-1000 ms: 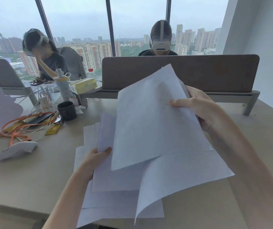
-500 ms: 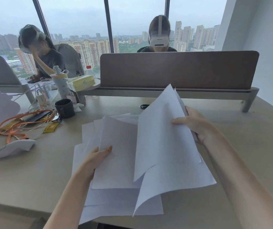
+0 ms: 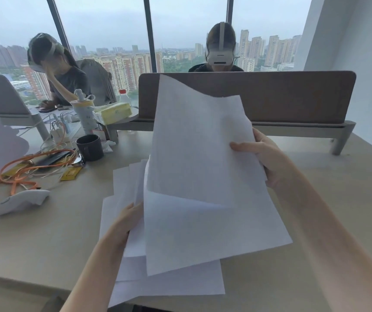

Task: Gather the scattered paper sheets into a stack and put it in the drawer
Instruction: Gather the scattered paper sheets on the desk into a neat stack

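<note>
Several white paper sheets (image 3: 194, 167) are raised above the beige desk (image 3: 45, 233) in a loose, uneven bundle. My right hand (image 3: 264, 158) grips their right edge, thumb on the front. My left hand (image 3: 126, 224) holds the left side of the bundle lower down, with its fingertips hidden behind the front sheets. More white sheets (image 3: 169, 287) lie fanned flat on the desk under the lifted ones, reaching over the near edge. No drawer is in view.
A dark mug (image 3: 89, 147), an orange cable tangle (image 3: 29, 170), a white mouse (image 3: 20, 201), a bottle (image 3: 83, 113) and a yellow tissue pack (image 3: 115, 112) crowd the desk's left. A brown divider panel (image 3: 293, 97) stands behind. Two people with headsets sit beyond.
The sheets in my right hand have swung up and spread wide toward me, now covering part of the divider. My left hand has slid behind the front sheets.
</note>
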